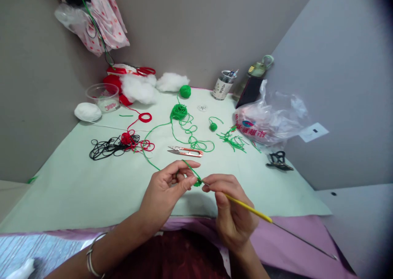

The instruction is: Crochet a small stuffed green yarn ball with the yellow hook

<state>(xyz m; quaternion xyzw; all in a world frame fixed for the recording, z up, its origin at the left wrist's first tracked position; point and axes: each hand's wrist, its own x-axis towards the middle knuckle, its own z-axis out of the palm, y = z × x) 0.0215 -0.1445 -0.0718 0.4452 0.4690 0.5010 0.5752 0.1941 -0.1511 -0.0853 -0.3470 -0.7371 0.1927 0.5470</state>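
Observation:
My left hand pinches a small piece of green crochet between thumb and fingers, with green yarn running over its raised index finger. My right hand is closed around a crochet hook with a yellow grip and a long metal shaft pointing down to the right. The hook's working tip meets the green piece where my two hands come together. From my left hand the green yarn leads back to a loose tangle of green yarn. Orange-handled thread snips lie just beyond my fingers.
Black yarn and red yarn lie tangled at left, near a clear plastic tub. White stuffing sits at the back. Right of centre are green yarn scraps, a pen tin, a plastic bag and a black claw clip.

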